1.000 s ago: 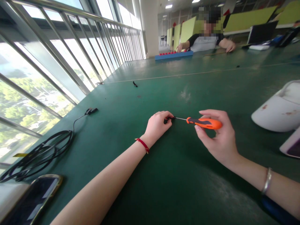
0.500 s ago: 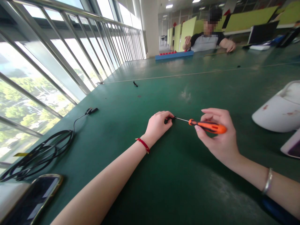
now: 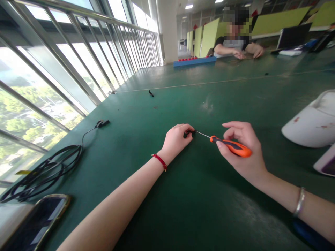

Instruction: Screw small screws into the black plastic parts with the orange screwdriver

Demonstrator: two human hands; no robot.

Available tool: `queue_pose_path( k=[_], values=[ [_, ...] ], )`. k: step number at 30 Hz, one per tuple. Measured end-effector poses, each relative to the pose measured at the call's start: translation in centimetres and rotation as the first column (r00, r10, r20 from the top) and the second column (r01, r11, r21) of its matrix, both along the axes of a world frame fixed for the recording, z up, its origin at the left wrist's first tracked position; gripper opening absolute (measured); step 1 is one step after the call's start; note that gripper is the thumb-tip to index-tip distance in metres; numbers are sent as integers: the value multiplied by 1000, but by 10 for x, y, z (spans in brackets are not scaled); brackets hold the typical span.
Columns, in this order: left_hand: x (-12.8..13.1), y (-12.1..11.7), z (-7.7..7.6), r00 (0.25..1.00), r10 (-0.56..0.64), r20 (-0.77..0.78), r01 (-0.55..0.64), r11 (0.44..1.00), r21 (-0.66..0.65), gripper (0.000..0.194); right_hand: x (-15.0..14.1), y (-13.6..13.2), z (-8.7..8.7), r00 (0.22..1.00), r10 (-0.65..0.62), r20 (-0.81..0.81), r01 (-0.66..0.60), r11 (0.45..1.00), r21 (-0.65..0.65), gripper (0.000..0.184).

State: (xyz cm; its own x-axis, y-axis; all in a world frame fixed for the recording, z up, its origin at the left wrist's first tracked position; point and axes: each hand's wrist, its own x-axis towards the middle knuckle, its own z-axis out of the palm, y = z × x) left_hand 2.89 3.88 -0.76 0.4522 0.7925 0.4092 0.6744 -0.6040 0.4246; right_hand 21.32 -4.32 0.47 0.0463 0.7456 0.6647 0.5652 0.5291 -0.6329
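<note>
My left hand point(image 3: 178, 137) rests on the green table, its thumb and fingers pinching a small black part point(image 3: 188, 132). Most of that part is hidden by the fingers, and its kind cannot be told. An orange and black screwdriver point(image 3: 237, 147) slants across from the right, its thin metal tip meeting the black part. The handle lies in my right hand point(image 3: 244, 150), between the thumb and the curled fingers. The index finger of that hand is stretched out, off the handle.
A coiled black cable point(image 3: 56, 164) and a phone point(image 3: 39, 223) lie at left, near the metal railing point(image 3: 78, 28). A small black piece point(image 3: 151, 93) lies farther back. At right stands a white container point(image 3: 311, 122). Across the table point(image 3: 183, 101), a person sits behind a blue rack point(image 3: 195, 62) with red pieces.
The screwdriver's handle end has dipped slightly, and my right fingers have shifted on it. My left hand stays put. The person opposite has brought one hand inward to the other.
</note>
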Motion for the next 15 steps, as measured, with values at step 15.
queue_pose_path(
  k=[15],
  values=[
    [0,0,0,1000,-2,8,2,1000,5,20,0,-1,0,1000,11,17,-11,999,-36,29]
  ],
)
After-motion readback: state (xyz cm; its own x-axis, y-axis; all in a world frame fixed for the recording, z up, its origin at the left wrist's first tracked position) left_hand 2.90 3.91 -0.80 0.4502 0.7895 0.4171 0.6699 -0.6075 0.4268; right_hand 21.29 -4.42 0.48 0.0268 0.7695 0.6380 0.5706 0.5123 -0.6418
